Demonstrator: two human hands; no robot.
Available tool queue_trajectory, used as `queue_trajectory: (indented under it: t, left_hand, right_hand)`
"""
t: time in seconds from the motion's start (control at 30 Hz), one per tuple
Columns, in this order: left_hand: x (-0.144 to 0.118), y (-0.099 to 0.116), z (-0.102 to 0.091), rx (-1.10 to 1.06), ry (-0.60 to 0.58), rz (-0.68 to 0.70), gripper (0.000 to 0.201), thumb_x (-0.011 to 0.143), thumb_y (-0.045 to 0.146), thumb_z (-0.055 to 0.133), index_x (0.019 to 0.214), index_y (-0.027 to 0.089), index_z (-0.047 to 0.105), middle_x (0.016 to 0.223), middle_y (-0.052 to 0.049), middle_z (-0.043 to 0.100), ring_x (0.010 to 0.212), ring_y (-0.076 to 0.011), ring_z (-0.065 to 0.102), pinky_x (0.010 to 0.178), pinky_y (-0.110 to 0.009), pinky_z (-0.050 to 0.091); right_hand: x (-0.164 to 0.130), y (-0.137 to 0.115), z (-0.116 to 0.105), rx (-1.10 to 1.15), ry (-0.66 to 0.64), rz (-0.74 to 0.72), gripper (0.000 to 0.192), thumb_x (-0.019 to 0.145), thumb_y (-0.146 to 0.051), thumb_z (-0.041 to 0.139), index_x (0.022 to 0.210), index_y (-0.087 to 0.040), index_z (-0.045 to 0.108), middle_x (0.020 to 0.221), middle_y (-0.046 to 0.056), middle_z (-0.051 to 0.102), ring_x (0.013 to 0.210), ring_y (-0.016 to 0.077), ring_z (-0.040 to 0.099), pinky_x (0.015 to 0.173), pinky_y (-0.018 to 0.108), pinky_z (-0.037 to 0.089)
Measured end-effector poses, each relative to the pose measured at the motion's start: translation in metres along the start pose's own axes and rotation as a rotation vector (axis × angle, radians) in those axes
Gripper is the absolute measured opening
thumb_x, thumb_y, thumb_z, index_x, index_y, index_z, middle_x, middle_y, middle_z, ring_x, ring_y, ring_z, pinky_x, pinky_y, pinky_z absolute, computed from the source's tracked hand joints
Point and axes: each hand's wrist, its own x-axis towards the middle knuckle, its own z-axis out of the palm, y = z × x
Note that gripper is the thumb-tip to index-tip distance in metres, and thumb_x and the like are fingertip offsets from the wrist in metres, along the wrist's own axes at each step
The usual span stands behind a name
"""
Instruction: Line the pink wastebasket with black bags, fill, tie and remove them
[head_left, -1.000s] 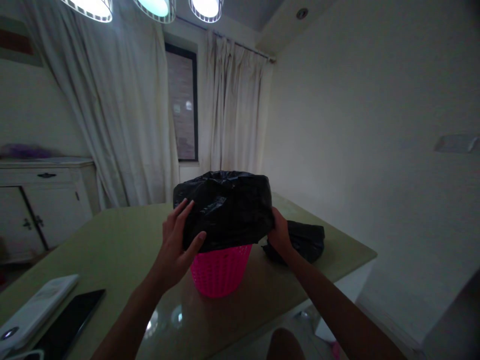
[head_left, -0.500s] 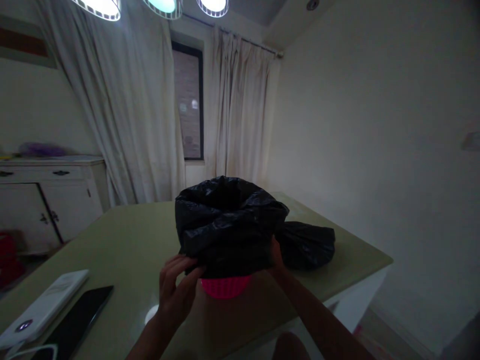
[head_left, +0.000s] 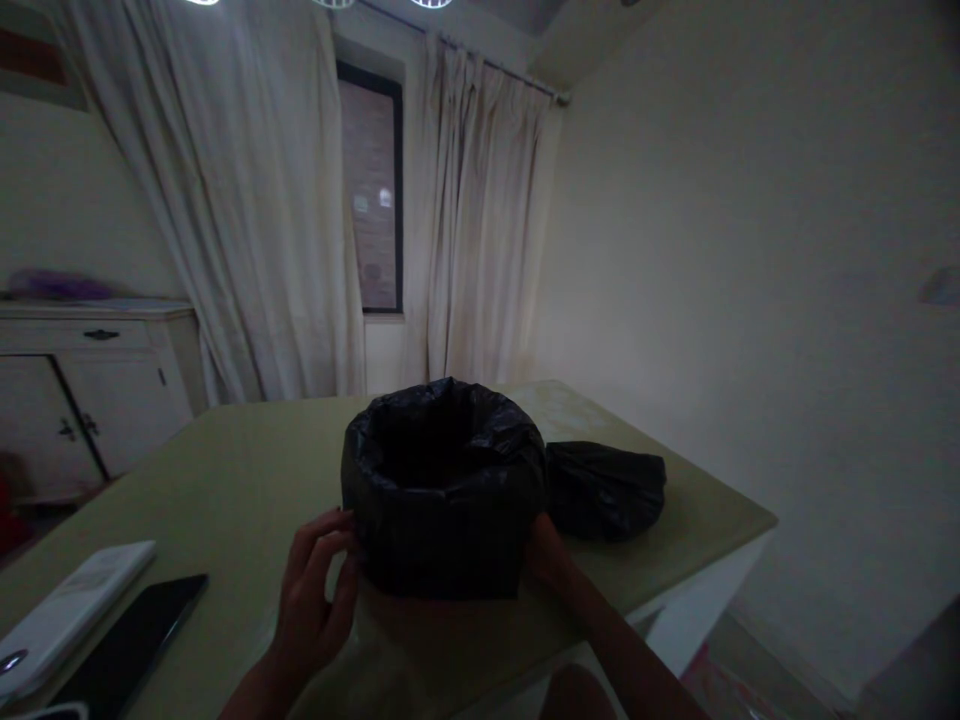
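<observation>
A black garbage bag (head_left: 442, 545) stands upright on the table, spread round with its mouth facing up and its rim folded outward. The pink container it covered is hidden under it now. At its lower left side, my left hand (head_left: 319, 580) has curled fingers and thumb meeting the bag's edge. My right hand (head_left: 547, 550) presses against the right side, its fingers hidden behind the plastic. A second piece of black plastic bag (head_left: 611, 490) lies crumpled on the table just right of it.
The pale green table (head_left: 262, 470) ends at a front right edge. A white device (head_left: 75, 610) and a black phone (head_left: 135, 645) lie at the left. Behind are a white cabinet (head_left: 127, 370), curtains (head_left: 255, 230) and a bare wall (head_left: 712, 250).
The bag's edge has come down over the pink container, which has gone from sight. The bag's mouth is rounder and wider. My left hand has shifted left and down with the edge.
</observation>
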Motion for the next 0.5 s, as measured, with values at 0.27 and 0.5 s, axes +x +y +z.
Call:
queue_trajectory:
  t: [0.27,0.5]
  left_hand:
    - [0.062,0.027,0.004,0.008,-0.03,0.123,0.06,0.104,0.026,0.059,0.162,0.029,0.049,0.159,-0.016,0.055,0.152,-0.0384,0.046,0.125,-0.059,0.039]
    - [0.039,-0.044,0.056,-0.397,0.296,-0.426,0.067,0.11,0.065,0.039,0.165,0.027,0.045,0.173,-0.018,0.042,0.161,-0.0365,0.04,0.132,-0.061,0.03]
  right_hand:
    - [-0.006,-0.005,0.003,-0.048,-0.076,0.067,0.054,0.095,-0.021,0.052,0.147,-0.014,0.069,0.148,0.021,0.07,0.139,0.0354,0.066,0.122,0.054,0.05]
    - [-0.006,-0.022,-0.004,-0.13,-0.219,0.063,0.07,0.086,-0.015,0.059,0.156,-0.009,0.058,0.146,0.023,0.07,0.137,0.0346,0.067,0.122,0.051,0.05]
